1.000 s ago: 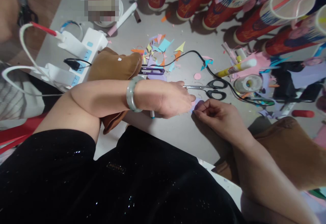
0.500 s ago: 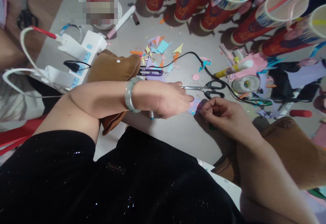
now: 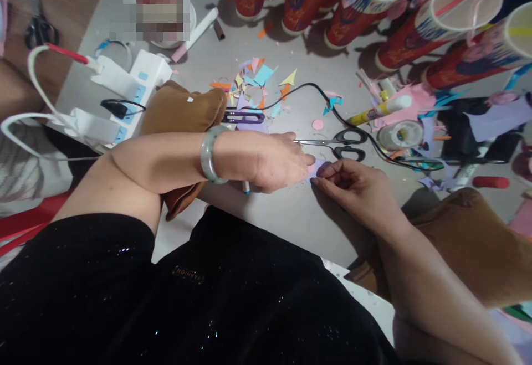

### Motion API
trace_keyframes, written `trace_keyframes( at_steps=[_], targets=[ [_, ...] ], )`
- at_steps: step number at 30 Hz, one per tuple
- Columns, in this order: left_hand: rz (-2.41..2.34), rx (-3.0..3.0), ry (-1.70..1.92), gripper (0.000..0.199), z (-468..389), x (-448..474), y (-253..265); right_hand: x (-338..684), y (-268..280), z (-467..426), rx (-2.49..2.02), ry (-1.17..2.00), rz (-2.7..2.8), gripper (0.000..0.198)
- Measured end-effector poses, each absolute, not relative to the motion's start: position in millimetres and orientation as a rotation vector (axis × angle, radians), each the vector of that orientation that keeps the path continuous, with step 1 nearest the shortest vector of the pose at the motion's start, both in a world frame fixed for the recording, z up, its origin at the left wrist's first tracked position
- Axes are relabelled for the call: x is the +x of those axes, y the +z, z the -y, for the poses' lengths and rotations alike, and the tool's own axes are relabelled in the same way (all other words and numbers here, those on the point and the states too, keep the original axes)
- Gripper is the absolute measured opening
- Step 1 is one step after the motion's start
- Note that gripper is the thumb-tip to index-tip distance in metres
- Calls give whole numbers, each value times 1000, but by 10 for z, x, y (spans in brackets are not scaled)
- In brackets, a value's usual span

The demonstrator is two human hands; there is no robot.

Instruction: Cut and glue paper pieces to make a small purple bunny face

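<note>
My left hand (image 3: 282,160), palm down with a jade-like bangle (image 3: 210,154) on its wrist, is at the left edge of a small purple paper cutout (image 3: 319,164) bearing a pink spot. Its outstretched fingertip presses the cutout against the table; the other fingers are mostly hidden. My right hand (image 3: 357,188) is closed in a pinch over the cutout's right side, the thumb tip at its lower edge. A tiny bluish spot shows at that tip, too small to name. Just beyond both hands lie black-handled scissors (image 3: 341,143), their blade tips partly behind my left hand.
Paper scraps (image 3: 257,80), purple thread snips (image 3: 243,117) and a black cable (image 3: 307,85) lie beyond my hands. Red paper cups (image 3: 349,16) with straws line the back. A power strip (image 3: 141,91) and brown cushion (image 3: 183,104) are left, a glue stick (image 3: 380,111) and tape roll (image 3: 401,134) right.
My right hand has moved left and its pinched fingertips now reach over the purple cutout. My left hand stays on the cutout. The view has shifted slightly.
</note>
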State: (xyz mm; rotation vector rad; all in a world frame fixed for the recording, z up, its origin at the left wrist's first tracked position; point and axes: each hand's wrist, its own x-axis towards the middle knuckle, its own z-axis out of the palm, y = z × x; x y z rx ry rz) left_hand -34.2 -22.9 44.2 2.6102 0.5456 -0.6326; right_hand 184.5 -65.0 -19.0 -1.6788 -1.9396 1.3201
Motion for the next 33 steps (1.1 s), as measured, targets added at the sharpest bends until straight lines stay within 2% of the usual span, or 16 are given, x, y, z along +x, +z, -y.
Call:
trace_keyframes(
  at_steps=[4, 9, 25, 33],
  targets=[
    [-576, 2554, -532, 40, 221, -353, 425, 1842, -206, 647, -1688, 1316, 1920, 22],
    [-553, 2605, -688, 42, 242, -321, 474, 1841, -207, 640, -1678, 1324, 1905, 19],
    [-503, 2653, -746, 44, 236, -326, 493, 1851, -206, 625, -1672, 1385, 1854, 25],
    [-501, 2645, -722, 39, 228, -334, 487, 1935, -197, 549, -1616, 1598, 1712, 28]
  ],
)
